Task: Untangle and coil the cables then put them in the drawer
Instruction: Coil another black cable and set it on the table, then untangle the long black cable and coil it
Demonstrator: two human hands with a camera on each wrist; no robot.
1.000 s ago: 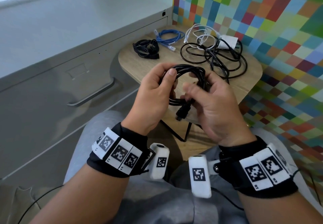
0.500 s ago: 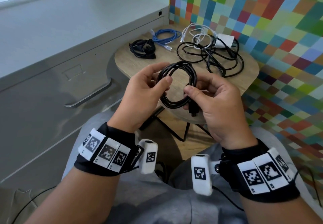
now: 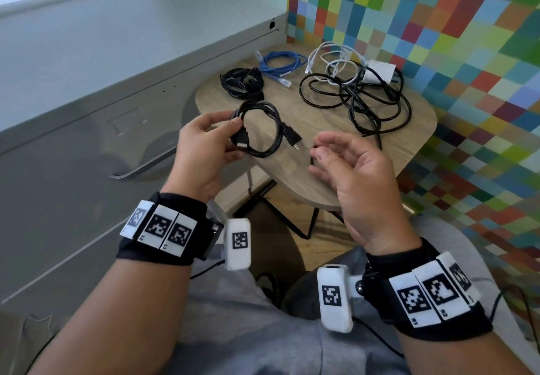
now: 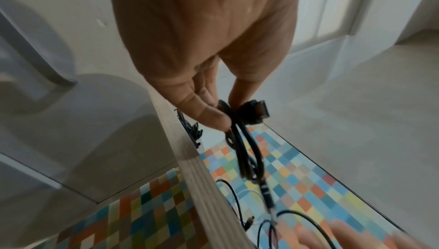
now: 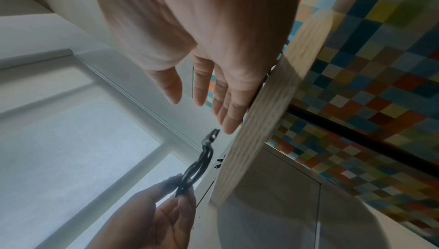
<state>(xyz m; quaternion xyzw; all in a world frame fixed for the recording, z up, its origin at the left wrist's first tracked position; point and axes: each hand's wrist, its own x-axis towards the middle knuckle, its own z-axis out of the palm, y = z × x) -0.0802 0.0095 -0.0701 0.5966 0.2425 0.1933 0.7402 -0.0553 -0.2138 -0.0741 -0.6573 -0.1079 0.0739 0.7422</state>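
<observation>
The right hand (image 3: 350, 170) hangs loose and empty; the left hand (image 3: 204, 146) pinches a finished black coil (image 3: 260, 129) just above the table's (image 3: 306, 181) near edge. Beyond lie two more coils — black (image 3: 241, 82) and blue (image 3: 277, 66). Farthest, a black-and-white tangle (image 3: 359, 91) remains unsorted. The drawer (image 3: 87, 152) looks closed — roughly half done, nothing stowed.

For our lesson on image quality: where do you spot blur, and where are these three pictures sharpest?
Head view: sharpest, the coiled black cable and left hand crisp. Left wrist view: the right hand smeared at the bottom edge. Right wrist view: the wooden table edge and checkered wall blurred.
</observation>
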